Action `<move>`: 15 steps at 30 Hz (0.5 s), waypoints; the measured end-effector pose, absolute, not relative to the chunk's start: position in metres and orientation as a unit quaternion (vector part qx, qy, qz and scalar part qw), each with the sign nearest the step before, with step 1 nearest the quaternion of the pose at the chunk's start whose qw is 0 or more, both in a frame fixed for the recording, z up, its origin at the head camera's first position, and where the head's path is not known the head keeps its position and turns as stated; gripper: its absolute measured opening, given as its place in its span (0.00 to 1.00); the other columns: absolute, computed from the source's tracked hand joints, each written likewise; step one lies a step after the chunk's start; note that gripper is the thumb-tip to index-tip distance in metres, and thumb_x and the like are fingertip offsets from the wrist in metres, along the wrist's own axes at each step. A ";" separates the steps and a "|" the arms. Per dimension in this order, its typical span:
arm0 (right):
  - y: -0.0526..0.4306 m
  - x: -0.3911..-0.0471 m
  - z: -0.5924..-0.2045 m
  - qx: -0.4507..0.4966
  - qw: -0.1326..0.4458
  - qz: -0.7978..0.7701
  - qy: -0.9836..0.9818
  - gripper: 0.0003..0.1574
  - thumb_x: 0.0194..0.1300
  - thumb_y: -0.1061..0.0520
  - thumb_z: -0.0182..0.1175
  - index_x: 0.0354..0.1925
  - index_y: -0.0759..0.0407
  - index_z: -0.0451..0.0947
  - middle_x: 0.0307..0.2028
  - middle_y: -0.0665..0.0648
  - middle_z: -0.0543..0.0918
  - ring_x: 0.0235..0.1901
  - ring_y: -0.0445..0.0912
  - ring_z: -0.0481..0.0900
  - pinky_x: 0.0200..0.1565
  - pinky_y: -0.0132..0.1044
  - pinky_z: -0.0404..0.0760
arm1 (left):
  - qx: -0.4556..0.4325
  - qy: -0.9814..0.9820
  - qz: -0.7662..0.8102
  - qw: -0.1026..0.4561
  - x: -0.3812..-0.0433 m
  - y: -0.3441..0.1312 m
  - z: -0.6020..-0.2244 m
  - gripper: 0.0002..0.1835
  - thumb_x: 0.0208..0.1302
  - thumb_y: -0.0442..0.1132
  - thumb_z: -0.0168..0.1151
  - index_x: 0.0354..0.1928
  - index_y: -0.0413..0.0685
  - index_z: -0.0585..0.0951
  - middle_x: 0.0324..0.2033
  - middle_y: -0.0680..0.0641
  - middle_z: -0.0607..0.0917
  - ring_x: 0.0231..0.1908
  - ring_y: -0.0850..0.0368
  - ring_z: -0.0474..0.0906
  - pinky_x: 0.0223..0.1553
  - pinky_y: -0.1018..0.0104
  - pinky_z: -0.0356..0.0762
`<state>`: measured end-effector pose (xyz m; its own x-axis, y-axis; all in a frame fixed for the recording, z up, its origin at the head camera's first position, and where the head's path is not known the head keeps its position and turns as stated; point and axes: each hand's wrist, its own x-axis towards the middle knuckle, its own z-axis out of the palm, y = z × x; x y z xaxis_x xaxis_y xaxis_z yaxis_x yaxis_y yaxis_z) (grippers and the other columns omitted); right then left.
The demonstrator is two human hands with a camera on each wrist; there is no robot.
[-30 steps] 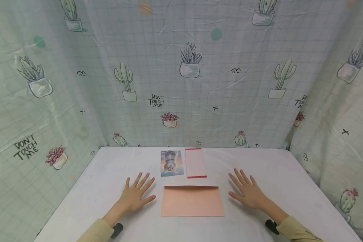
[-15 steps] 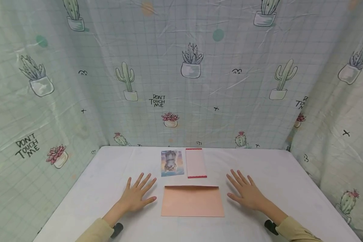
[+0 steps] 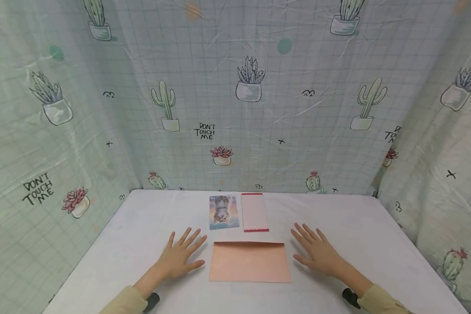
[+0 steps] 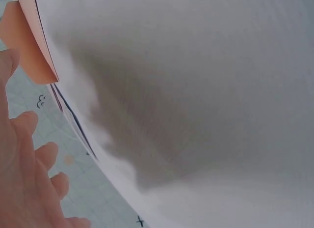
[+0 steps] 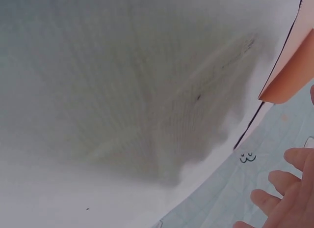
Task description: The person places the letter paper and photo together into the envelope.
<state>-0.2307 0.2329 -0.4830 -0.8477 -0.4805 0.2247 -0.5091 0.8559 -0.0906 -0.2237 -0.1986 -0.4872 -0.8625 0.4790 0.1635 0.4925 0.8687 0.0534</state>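
A salmon-pink envelope [image 3: 250, 264] lies on the white table, its far edge showing a darker opening and a raised flap [image 4: 30, 51] in the left wrist view. My left hand [image 3: 175, 258] hovers to its left with fingers spread, holding nothing. On the other side, my right hand [image 3: 318, 254] is held above the table, fingers also spread and no object in it. Beyond the envelope lie a card with a grey cat picture [image 3: 223, 212] and, beside it, a pale pink rectangular piece with red ends [image 3: 254, 213]. Neither hand touches any of them.
The white table [image 3: 141, 218] is enclosed at the back and sides by a hanging cloth [image 3: 274, 117] printed with cacti. Dark wrist straps [image 3: 351, 298] sit by the beige sleeves [image 3: 380, 300].
Both hands have drifted slightly inward toward the envelope, and their fingertips sit a little lower in the head view. The envelope and cards stay put.
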 end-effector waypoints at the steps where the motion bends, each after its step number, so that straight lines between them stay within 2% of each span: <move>1: 0.232 -0.229 -0.483 0.260 0.097 0.074 -0.958 0.43 0.57 0.38 0.55 0.66 0.51 0.55 0.67 0.56 0.56 0.66 0.56 0.54 0.61 0.61 0.50 | -0.257 -0.962 -0.046 0.075 -0.223 -0.197 -0.487 0.36 0.58 0.64 0.47 0.66 0.60 0.58 0.67 0.49 0.57 0.67 0.43 0.50 0.58 0.31 0.43; 15: 0.224 -0.227 -0.482 0.325 0.176 0.033 -0.929 0.43 0.54 0.40 0.59 0.64 0.54 0.60 0.65 0.57 0.62 0.63 0.55 0.61 0.57 0.57 0.59 | -0.293 -0.952 -0.056 0.075 -0.218 -0.184 -0.478 0.35 0.58 0.60 0.51 0.66 0.58 0.58 0.67 0.47 0.58 0.67 0.43 0.50 0.60 0.33 0.41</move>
